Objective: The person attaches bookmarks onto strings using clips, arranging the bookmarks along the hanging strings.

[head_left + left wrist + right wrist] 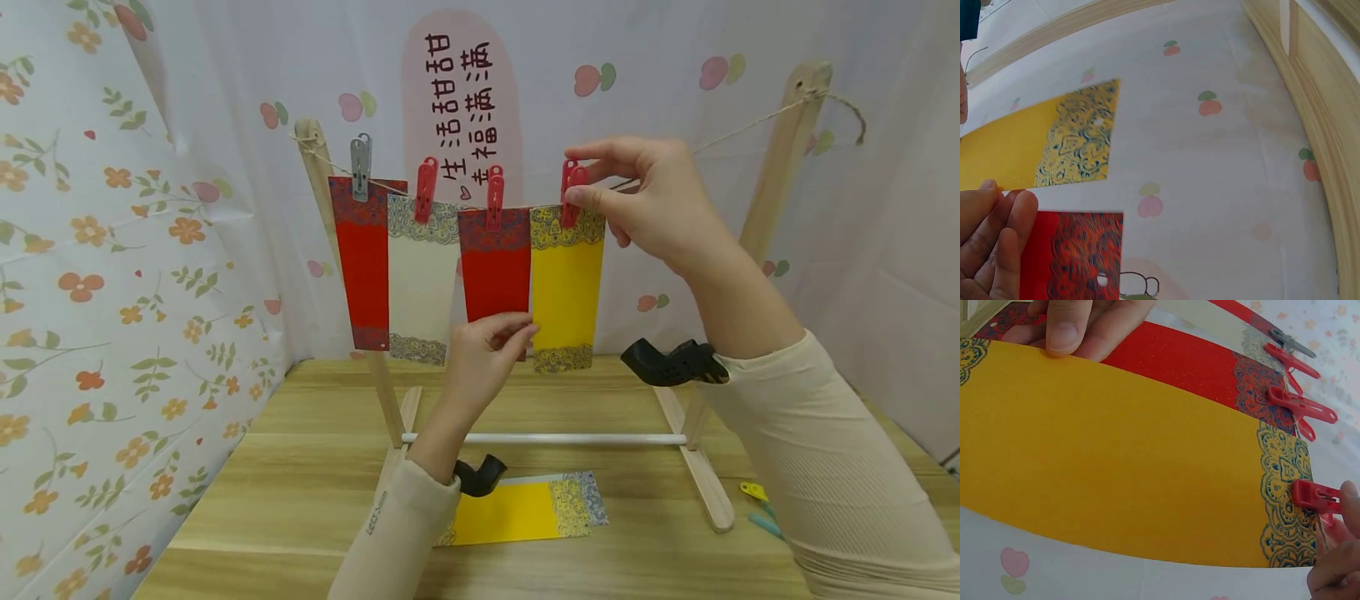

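My right hand (652,196) pinches a red clothespin (1316,495) at the top of a yellow patterned card (566,287), which hangs from a twine line (750,127). Lower down, the card's left edge is pinched by my left hand (483,354), its thumb in front in the right wrist view. Beside it hangs a red card (495,262) under a red clothespin (494,200). Further left are a cream card (420,271) with a red clothespin (425,192) and another red card (366,275) under a grey clothespin (361,167).
Wooden posts (780,167) hold up the twine, and a white rod (540,438) joins the stand's base. Another yellow card (502,512) lies on the wooden table (300,500), over a pale patterned one. Yellow and teal clothespins (765,525) lie at the right, partly behind my sleeve.
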Demonstrator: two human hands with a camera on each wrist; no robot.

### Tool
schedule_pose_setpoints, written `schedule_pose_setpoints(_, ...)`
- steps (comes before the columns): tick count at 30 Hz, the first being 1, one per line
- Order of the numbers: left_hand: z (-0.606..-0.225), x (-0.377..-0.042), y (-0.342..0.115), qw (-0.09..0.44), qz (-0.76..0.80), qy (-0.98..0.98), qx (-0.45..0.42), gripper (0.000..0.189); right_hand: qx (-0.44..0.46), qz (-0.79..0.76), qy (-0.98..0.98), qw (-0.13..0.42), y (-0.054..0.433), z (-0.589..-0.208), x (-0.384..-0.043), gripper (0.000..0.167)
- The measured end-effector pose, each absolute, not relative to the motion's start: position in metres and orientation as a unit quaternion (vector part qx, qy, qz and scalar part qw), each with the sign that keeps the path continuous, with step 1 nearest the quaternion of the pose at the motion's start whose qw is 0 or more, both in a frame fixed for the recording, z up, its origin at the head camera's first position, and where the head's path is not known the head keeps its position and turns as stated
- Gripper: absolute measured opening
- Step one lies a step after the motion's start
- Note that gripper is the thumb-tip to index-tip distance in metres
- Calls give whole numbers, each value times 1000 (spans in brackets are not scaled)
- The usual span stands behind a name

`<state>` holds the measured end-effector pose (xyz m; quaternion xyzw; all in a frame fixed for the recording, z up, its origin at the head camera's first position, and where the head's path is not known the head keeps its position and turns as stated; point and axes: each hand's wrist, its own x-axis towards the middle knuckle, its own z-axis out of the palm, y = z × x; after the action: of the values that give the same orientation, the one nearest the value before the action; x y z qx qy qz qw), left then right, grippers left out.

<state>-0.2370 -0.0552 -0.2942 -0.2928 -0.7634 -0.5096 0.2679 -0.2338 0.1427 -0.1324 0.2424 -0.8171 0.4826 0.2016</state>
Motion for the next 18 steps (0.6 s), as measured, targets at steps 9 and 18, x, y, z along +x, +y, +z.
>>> schedule_pose_setpoints(9,-304,-233,-61,250,-485,-788,-285,13,260,496,-792,244,151,-138,-227,37)
schedule_pose_setpoints(18,-317,-219,-73,192,-411,-842,-293,14,273,517,-758,290,164,-153,-211,32)
